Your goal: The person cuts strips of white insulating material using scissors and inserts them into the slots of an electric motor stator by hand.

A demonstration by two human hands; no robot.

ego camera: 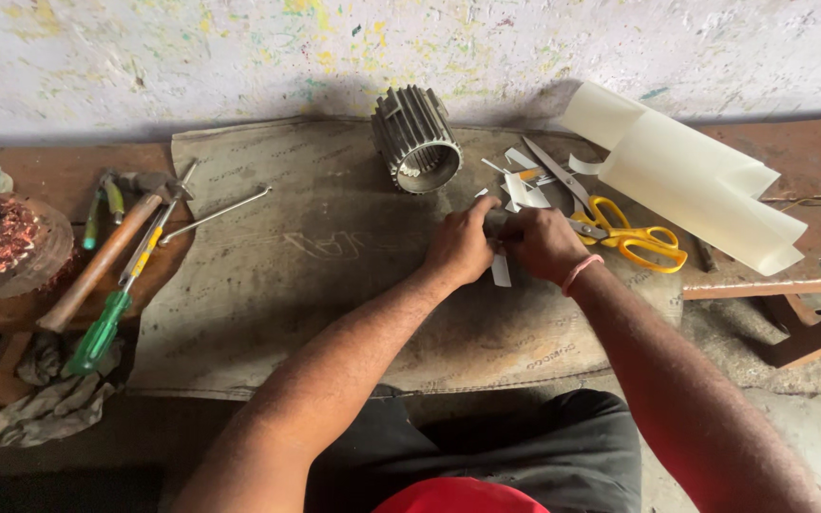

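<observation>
Left hand (460,249) and right hand (542,243) pinch a paper strip (501,270), seemingly mid-fold; next, a firm crease.

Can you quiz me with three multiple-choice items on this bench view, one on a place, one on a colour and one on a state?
1. Where do the scissors lie?
A. right of the right hand
B. beside the hammer
C. inside the ribbed metal housing

2. What colour is the screwdriver handle at the far left?
A. yellow
B. green
C. red

3. How are the two hands placed?
A. far apart
B. one raised off the mat
C. close together on a white strip

Answers:
1 A: the yellow handles sit just past the right wrist.
2 B: the translucent handle is green.
3 C: the left hand and the right meet over the strip on the mat.
</observation>
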